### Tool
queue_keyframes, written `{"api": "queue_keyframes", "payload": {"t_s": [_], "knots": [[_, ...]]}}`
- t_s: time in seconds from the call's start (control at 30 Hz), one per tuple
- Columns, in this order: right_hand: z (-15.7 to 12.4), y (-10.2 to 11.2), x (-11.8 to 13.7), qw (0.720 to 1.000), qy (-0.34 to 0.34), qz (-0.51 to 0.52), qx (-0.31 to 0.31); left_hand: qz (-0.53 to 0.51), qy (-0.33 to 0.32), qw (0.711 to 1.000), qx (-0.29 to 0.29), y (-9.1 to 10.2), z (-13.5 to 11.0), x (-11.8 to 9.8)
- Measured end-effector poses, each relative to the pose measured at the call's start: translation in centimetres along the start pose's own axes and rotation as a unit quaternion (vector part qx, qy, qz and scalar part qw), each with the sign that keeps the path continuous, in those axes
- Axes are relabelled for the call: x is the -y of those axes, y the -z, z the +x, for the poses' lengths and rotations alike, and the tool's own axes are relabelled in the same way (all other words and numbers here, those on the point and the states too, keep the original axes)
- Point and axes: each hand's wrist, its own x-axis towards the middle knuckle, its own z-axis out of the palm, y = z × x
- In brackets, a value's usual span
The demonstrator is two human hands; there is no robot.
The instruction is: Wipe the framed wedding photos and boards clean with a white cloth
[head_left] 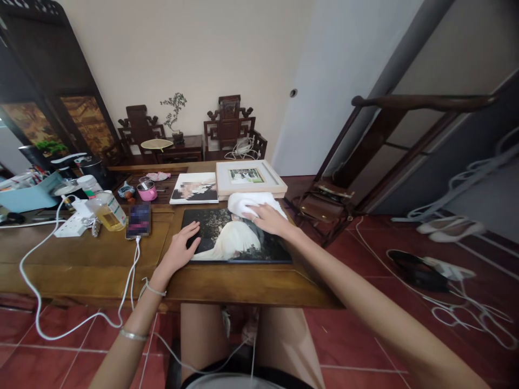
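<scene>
Wooden table (243, 286): its front edge stands just before the person's lap.
Left hand (182, 249): palm down, fingers extended and a little apart, holding nothing; it touches the left edge of the picture panel.
Picture panel (235, 240): flat on the table near its front edge, dark, with a pale gown across the middle.
Right hand (271, 220): over the panel's upper right part, fingers laid on the white cloth and slightly bent; whether they grip it or only press, I cannot tell.
White cloth (242, 203): bunched at the panel's far edge.
Phone (138, 220): left of the panel, cable plugged in.
Pink cup (146, 190): beyond the phone.
Smaller print (194, 189): behind the panel, left of the pale frame (279, 183).
Potted plant (177, 121): between two dark chairs (230, 121), beyond the table.
</scene>
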Motion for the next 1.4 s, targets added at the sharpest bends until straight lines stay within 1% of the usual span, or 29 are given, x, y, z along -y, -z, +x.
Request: {"api": "queue_keyframes", "payload": {"t_s": [0.03, 0.1, 0.2, 0.3, 0.37, 0.4, 0.47, 0.53, 0.6, 0.7, 0.8, 0.87, 0.93, 0.97, 1.03, 1.13, 1.23, 1.3, 1.37, 1.4], "knots": [[-0.1, -0.2, 0.1, 1.000, 0.003, -0.002, -0.004, -0.001, 0.002, 1.000, -0.002, 0.0, 0.0, -0.1], [-1.7, -0.5, 0.9, 1.000, 0.022, -0.003, -0.011, -0.002, 0.008, 1.000, -0.007, 0.0, 0.0, -0.2], [-6.5, -0.5, 3.1, 0.998, 0.059, 0.008, -0.010, -0.004, 0.013, 1.000, -0.012, -0.1, 0.0, -0.3], [-11.7, 0.4, 5.6, 0.996, 0.084, 0.025, 0.005, -0.004, 0.014, 1.000, -0.019, -0.1, 0.0, -0.5], [-14.1, 1.1, 6.8, 0.994, 0.097, 0.040, 0.018, -0.001, 0.012, 1.000, -0.020, -0.2, 0.0, -0.5], [-14.8, 1.4, 7.1, 0.994, 0.100, 0.047, 0.022, 0.000, 0.010, 1.000, -0.018, -0.1, 0.0, -0.5], [-15.1, 1.7, 7.1, 0.993, 0.097, 0.056, 0.029, 0.003, 0.005, 1.000, -0.014, -0.1, 0.0, -0.5], [-13.9, 1.8, 6.4, 0.994, 0.083, 0.057, 0.030, 0.004, 0.002, 1.000, -0.010, 0.0, 0.0, -0.5], [-11.6, 1.5, 5.2, 0.996, 0.062, 0.052, 0.025, 0.005, 0.001, 1.000, -0.008, 0.1, 0.0, -0.4], [-6.9, 1.0, 3.0, 0.998, 0.035, 0.043, 0.018, 0.009, 0.002, 1.000, -0.005, 0.1, 0.1, -0.3], [-2.4, 0.5, 1.2, 0.999, 0.024, 0.039, 0.013, 0.011, 0.003, 1.000, -0.003, 0.1, 0.1, -0.3], [-0.2, 0.1, 0.6, 0.999, 0.014, 0.037, 0.006, 0.010, 0.004, 1.000, -0.002, 0.1, 0.1, -0.2], [0.7, -0.3, 0.7, 0.999, -0.004, 0.034, -0.005, 0.011, 0.008, 1.000, -0.002, 0.1, 0.0, -0.2], [0.7, -0.5, 0.9, 0.999, -0.008, 0.032, -0.012, 0.012, 0.010, 1.000, -0.002, 0.1, 0.0, -0.2], [-0.5, -0.9, 1.7, 0.999, -0.001, 0.025, -0.028, 0.015, 0.015, 1.000, -0.006, 0.1, 0.0, -0.2], [-4.4, -1.2, 3.8, 0.998, 0.041, 0.025, -0.035, 0.026, 0.017, 0.999, -0.008, 0.0, -0.2, -0.1], [-9.3, -0.5, 6.5, 0.996, 0.077, 0.037, -0.017, 0.033, 0.026, 0.999, -0.007, -0.2, -0.2, 0.2], [-11.9, 0.2, 8.2, 0.994, 0.095, 0.044, -0.006, 0.033, 0.034, 0.999, -0.009, -0.3, -0.3, 0.4], [-13.5, 0.8, 9.3, 0.994, 0.101, 0.049, 0.004, 0.032, 0.034, 0.999, -0.009, -0.4, -0.3, 0.5], [-13.7, 0.9, 9.5, 0.994, 0.101, 0.050, 0.008, 0.032, 0.032, 0.999, -0.009, -0.4, -0.2, 0.5]]}}
